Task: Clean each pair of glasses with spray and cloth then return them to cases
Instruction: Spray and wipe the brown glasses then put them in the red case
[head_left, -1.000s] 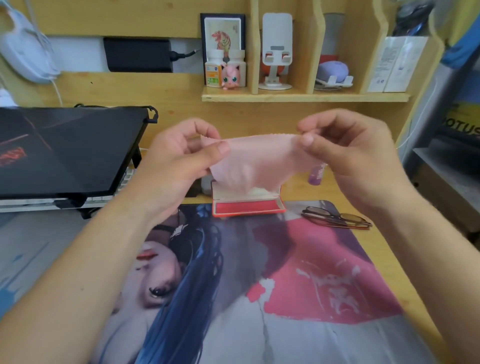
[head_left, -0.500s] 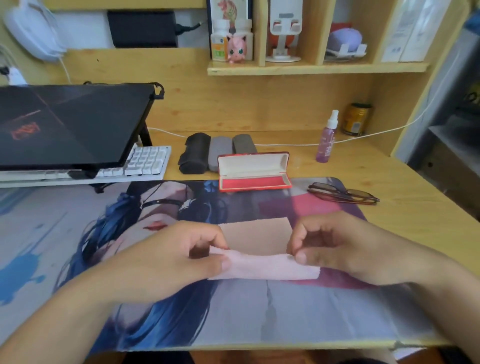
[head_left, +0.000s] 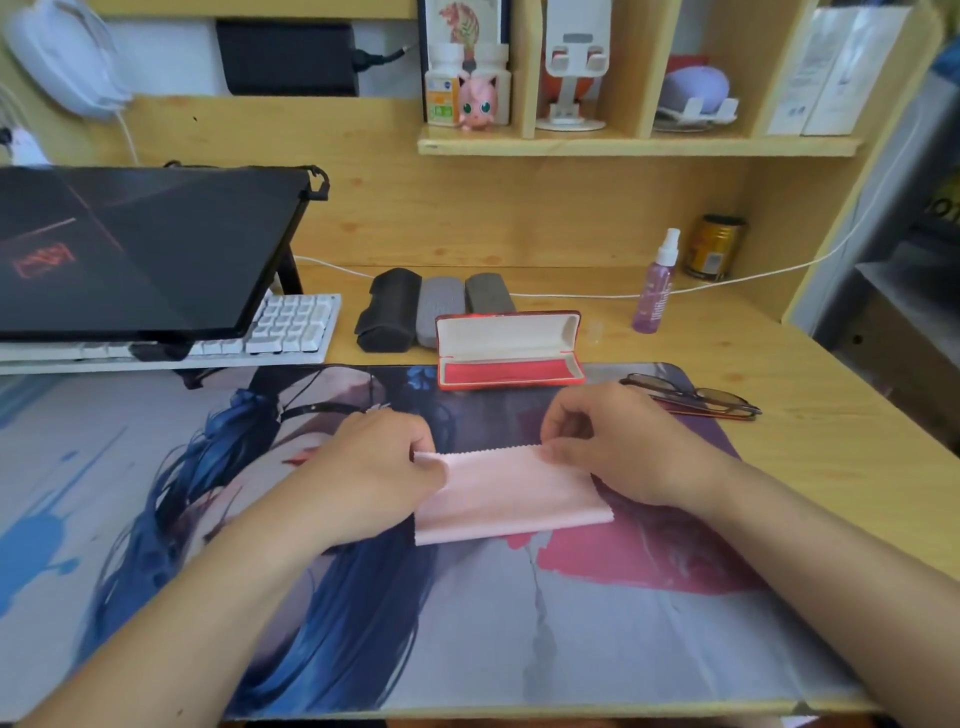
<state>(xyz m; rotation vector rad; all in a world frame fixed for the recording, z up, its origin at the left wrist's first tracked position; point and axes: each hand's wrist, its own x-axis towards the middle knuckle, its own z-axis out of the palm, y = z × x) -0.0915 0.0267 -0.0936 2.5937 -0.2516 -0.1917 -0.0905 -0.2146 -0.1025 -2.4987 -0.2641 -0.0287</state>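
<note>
A pink cleaning cloth (head_left: 511, 493) lies folded in half on the printed desk mat. My left hand (head_left: 376, 467) pinches its upper left corner and my right hand (head_left: 618, 447) pinches its upper right corner. Behind the cloth a red glasses case (head_left: 509, 351) stands open with nothing inside. A pair of dark-framed glasses (head_left: 696, 400) lies folded on the mat's right edge. A purple spray bottle (head_left: 655, 286) stands at the back right. Three closed cases, black (head_left: 387, 309), light grey (head_left: 440, 306) and dark grey (head_left: 488, 293), sit side by side behind the red one.
A laptop on a raised stand (head_left: 140, 249) covers a white keyboard (head_left: 291, 325) at the left. A gold tin (head_left: 714, 247) and a white cable (head_left: 753, 275) lie at the back right. A shelf (head_left: 639, 145) with small items hangs above the wooden desk (head_left: 810, 395).
Both hands brought the cloth down from in front of the camera onto the mat and folded its near half over. The view tilted down.
</note>
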